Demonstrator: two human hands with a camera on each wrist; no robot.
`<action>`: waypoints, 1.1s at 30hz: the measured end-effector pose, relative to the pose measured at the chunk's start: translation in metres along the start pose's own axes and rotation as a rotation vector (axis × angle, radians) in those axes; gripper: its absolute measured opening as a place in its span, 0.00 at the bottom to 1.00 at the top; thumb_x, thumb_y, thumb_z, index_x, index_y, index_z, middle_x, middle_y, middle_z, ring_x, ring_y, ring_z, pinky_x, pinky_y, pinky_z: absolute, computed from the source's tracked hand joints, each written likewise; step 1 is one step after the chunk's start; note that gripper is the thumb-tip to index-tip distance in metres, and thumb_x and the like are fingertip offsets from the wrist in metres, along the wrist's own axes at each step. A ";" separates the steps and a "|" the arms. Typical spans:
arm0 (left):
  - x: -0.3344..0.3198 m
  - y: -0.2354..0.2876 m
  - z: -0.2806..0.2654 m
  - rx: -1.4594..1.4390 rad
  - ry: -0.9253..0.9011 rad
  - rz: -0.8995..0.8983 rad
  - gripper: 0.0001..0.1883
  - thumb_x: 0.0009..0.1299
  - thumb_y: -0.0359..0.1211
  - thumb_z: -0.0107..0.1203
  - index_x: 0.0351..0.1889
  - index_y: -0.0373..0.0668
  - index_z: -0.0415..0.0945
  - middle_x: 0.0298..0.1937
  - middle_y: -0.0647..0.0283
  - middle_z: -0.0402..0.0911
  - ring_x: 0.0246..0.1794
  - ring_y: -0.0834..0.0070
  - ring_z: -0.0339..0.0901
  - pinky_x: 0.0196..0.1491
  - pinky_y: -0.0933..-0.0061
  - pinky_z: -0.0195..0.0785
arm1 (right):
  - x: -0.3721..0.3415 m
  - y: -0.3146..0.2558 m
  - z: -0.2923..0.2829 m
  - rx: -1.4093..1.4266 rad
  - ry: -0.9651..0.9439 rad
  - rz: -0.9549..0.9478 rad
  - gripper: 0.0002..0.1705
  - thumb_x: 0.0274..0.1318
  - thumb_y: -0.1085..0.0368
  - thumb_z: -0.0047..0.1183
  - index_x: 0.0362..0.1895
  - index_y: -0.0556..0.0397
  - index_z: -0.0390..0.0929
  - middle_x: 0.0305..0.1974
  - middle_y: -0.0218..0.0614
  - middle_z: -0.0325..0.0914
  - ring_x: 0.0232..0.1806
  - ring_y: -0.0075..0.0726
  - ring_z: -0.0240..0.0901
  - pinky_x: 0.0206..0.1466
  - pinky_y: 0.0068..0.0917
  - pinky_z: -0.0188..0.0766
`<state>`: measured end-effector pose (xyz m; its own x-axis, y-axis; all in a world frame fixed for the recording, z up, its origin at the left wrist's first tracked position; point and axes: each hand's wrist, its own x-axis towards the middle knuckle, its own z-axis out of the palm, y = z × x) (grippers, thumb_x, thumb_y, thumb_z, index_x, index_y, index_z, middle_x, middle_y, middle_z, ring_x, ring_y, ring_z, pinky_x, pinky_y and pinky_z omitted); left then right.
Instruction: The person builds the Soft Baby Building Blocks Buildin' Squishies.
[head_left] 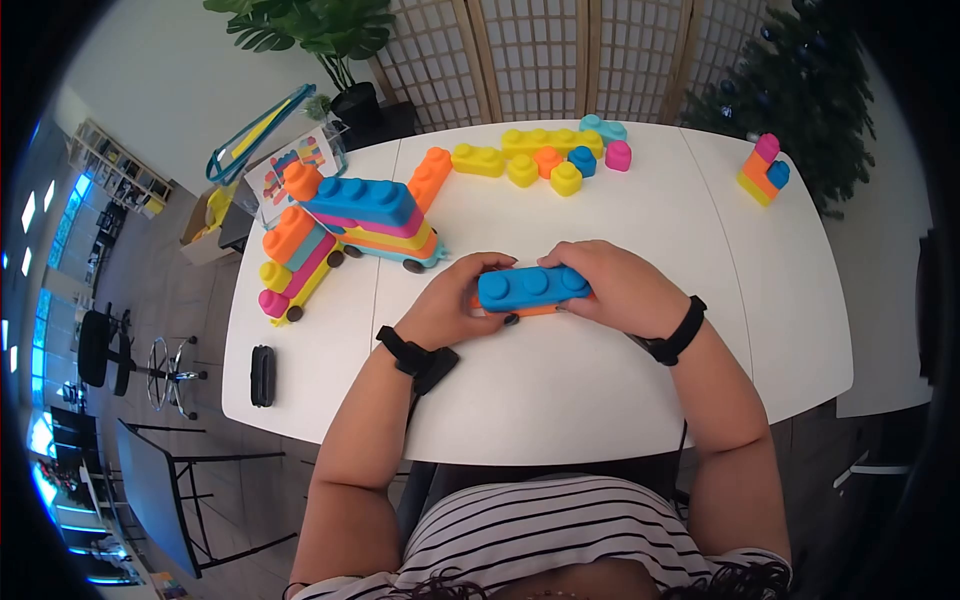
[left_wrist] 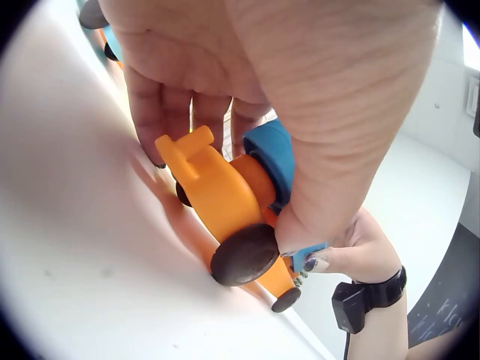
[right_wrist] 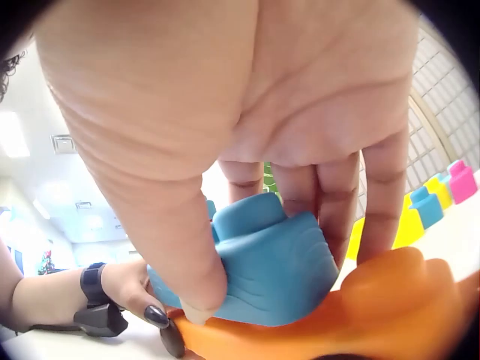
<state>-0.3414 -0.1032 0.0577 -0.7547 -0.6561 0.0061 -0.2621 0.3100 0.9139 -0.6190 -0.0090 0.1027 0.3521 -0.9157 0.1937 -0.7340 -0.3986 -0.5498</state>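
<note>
The left grip (head_left: pixel 450 303) is pinching one end of a blue block (head_left: pixel 535 287), and the right grip (head_left: pixel 622 287) is pinching the other end. The blue block is sitting between them, on top of an orange car (left_wrist: pixel 225 195). Bright blocks on wheels (head_left: pixel 375 205) are standing left of the left grip on the tabletop (head_left: pixel 600 410).

Blue block (head_left: pixel 534 289), orange base (left_wrist: pixel 223 196), striped shirt (head_left: pixel 550 520)
</note>
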 end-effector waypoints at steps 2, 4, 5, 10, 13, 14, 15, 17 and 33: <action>0.000 0.001 0.000 -0.022 0.005 -0.005 0.39 0.63 0.20 0.72 0.75 0.42 0.72 0.73 0.60 0.77 0.75 0.68 0.75 0.78 0.63 0.70 | 0.002 0.003 0.005 -0.019 0.008 0.010 0.27 0.57 0.67 0.72 0.61 0.48 0.79 0.50 0.42 0.87 0.57 0.55 0.83 0.61 0.49 0.79; 0.000 0.001 -0.001 -0.017 0.013 -0.004 0.40 0.63 0.20 0.72 0.75 0.42 0.71 0.73 0.60 0.77 0.75 0.68 0.74 0.79 0.63 0.70 | 0.004 0.002 0.009 -0.034 0.008 0.016 0.26 0.57 0.67 0.72 0.60 0.48 0.79 0.50 0.42 0.87 0.57 0.56 0.83 0.62 0.49 0.79; -0.001 0.001 -0.001 -0.007 0.016 0.001 0.41 0.63 0.20 0.73 0.76 0.42 0.71 0.73 0.60 0.77 0.76 0.68 0.74 0.79 0.63 0.69 | 0.005 -0.001 0.010 -0.079 0.005 0.032 0.26 0.57 0.67 0.72 0.60 0.48 0.80 0.51 0.42 0.87 0.57 0.56 0.83 0.62 0.49 0.79; -0.001 -0.004 -0.004 -0.004 -0.010 0.005 0.44 0.63 0.21 0.74 0.78 0.44 0.68 0.74 0.59 0.75 0.77 0.66 0.73 0.81 0.62 0.67 | 0.008 0.002 0.005 -0.106 -0.007 0.046 0.27 0.56 0.67 0.73 0.62 0.50 0.83 0.52 0.44 0.87 0.58 0.55 0.82 0.63 0.46 0.79; -0.001 -0.004 -0.004 0.005 0.012 0.059 0.52 0.62 0.22 0.73 0.85 0.46 0.57 0.80 0.56 0.70 0.80 0.62 0.71 0.83 0.57 0.64 | 0.038 0.020 -0.036 0.261 -0.075 0.147 0.28 0.65 0.69 0.66 0.69 0.47 0.84 0.64 0.39 0.85 0.61 0.36 0.82 0.60 0.34 0.79; -0.002 -0.004 -0.006 -0.013 0.053 0.126 0.58 0.62 0.22 0.73 0.89 0.48 0.50 0.84 0.53 0.65 0.82 0.59 0.69 0.84 0.55 0.61 | 0.047 0.030 -0.041 0.279 0.018 0.144 0.27 0.69 0.69 0.62 0.71 0.45 0.84 0.64 0.35 0.85 0.62 0.32 0.81 0.58 0.30 0.78; -0.002 -0.004 -0.007 -0.010 0.065 0.124 0.58 0.62 0.22 0.73 0.89 0.48 0.50 0.84 0.53 0.65 0.82 0.59 0.69 0.84 0.55 0.61 | 0.056 0.043 -0.042 0.181 0.097 0.148 0.28 0.69 0.70 0.62 0.72 0.44 0.83 0.66 0.35 0.84 0.63 0.35 0.81 0.61 0.32 0.78; -0.002 -0.007 -0.013 -0.012 0.134 0.145 0.65 0.63 0.21 0.68 0.93 0.51 0.33 0.92 0.49 0.47 0.86 0.52 0.64 0.86 0.51 0.57 | 0.069 0.080 -0.032 0.086 0.181 0.137 0.29 0.69 0.70 0.62 0.73 0.44 0.82 0.67 0.35 0.83 0.64 0.38 0.81 0.64 0.34 0.78; 0.003 -0.004 0.010 -0.267 0.590 0.062 0.49 0.86 0.34 0.52 0.92 0.39 0.25 0.93 0.38 0.33 0.82 0.58 0.70 0.80 0.64 0.64 | 0.073 0.112 -0.011 -0.212 0.263 0.210 0.24 0.63 0.68 0.70 0.61 0.50 0.78 0.60 0.37 0.82 0.64 0.50 0.79 0.68 0.43 0.77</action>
<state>-0.3488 -0.0997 0.0497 -0.2869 -0.9338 0.2139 -0.0130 0.2271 0.9738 -0.6815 -0.1213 0.0642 0.0409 -0.9493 0.3116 -0.8875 -0.1778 -0.4251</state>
